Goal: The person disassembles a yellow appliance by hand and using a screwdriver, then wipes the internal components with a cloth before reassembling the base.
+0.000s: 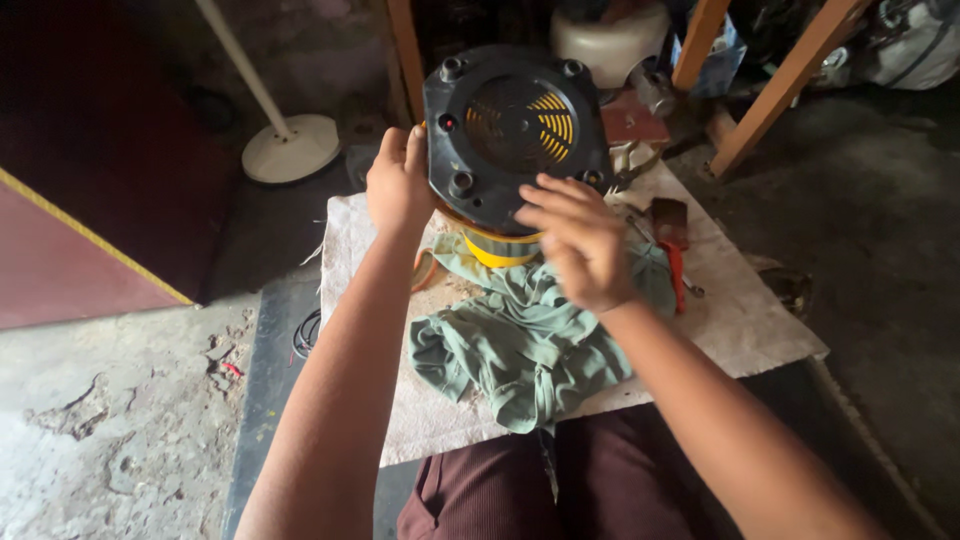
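Observation:
A round black and yellow appliance base (512,130) stands tipped up with its vented black underside facing me, yellow showing through the grille. My left hand (398,180) grips its left rim. My right hand (575,240) rests with spread fingers against its lower right edge. Under it lies a crumpled pale green cloth (520,340) on a white fabric sheet (745,320).
Red-handled pliers (672,240) lie on the sheet at the right. A white stand with a round base (290,148) is at the back left. Wooden legs (790,80) and clutter fill the back right. A dark cable (305,335) lies left of the sheet.

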